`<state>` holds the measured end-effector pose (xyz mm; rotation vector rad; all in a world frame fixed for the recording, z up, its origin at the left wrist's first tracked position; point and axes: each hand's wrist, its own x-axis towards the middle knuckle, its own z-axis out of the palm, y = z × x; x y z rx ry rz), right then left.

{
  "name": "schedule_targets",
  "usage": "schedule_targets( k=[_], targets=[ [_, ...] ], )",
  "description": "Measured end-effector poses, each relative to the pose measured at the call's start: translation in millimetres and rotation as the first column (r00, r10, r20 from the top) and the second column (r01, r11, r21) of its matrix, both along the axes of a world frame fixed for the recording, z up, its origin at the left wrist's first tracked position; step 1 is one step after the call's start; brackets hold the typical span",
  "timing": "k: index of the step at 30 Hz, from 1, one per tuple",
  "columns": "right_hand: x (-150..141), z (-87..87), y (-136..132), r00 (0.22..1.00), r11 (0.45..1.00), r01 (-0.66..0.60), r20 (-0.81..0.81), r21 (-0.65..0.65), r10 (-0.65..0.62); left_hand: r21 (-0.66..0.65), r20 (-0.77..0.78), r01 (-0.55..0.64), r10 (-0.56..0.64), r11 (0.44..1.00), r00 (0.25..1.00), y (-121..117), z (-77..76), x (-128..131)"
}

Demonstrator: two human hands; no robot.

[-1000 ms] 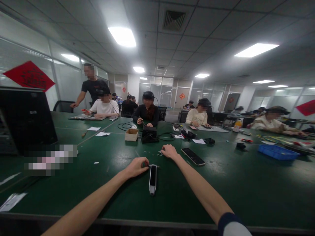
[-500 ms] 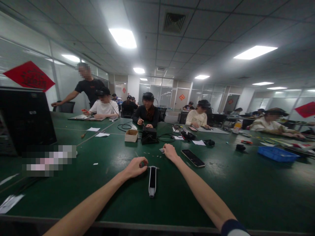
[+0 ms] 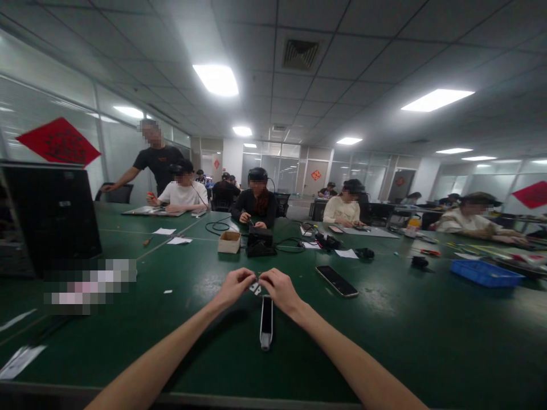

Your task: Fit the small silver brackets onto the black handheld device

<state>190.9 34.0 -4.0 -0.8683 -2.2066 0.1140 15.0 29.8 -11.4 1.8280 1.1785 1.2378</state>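
My left hand point(image 3: 234, 286) and my right hand point(image 3: 278, 288) meet above the green table point(image 3: 405, 336), fingertips pinched together on a small pale part point(image 3: 255, 287) between them. Just below them a slim black-and-white device point(image 3: 265, 322) lies lengthwise on the table, its far end under my fingers. What the small part is I cannot make out.
A black phone point(image 3: 337, 281) lies to the right of my hands. Farther back stand a small cardboard box point(image 3: 229, 242), a black unit with cables point(image 3: 259, 243) and a blue tray point(image 3: 486, 273). A dark monitor point(image 3: 50, 213) stands at left. Several people sit along the far side.
My right hand came back from the small parts farther out on the table and joined my left hand over the device's far end. The view tilted down slightly.
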Motion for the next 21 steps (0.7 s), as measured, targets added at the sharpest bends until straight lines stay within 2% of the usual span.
schedule_targets(
  k=[4,7,9,14,18,21],
  targets=[
    [27,9.5,7,0.992,0.994,0.110,0.072,-0.027,-0.108,-0.056,-0.035,-0.050,0.048,0.997,0.998,10,0.5,-15],
    [47,8.4,13,0.944,0.966,0.234,0.261,-0.108,-0.200,-0.141,-0.196,-0.018,-0.010,0.990,0.981,16,-6.0,-25],
    [54,3.5,15,0.911,0.948,0.271,0.364,-0.169,-0.195,-0.148,-0.313,-0.014,-0.033,0.989,0.949,17,-10.3,-28],
    [52,-7.6,17,0.907,0.929,0.234,0.408,-0.286,-0.103,-0.028,-0.499,-0.007,-0.008,1.000,0.867,13,-11.5,-27],
    [52,-7.3,15,0.910,0.945,0.200,0.408,-0.260,-0.080,0.078,-0.578,0.007,0.040,0.997,0.815,10,-7.7,-25],
    [54,-5.0,13,0.911,0.970,0.135,0.411,-0.204,-0.040,0.085,-0.591,0.023,0.032,0.996,0.806,7,-5.6,-23]
  ],
)
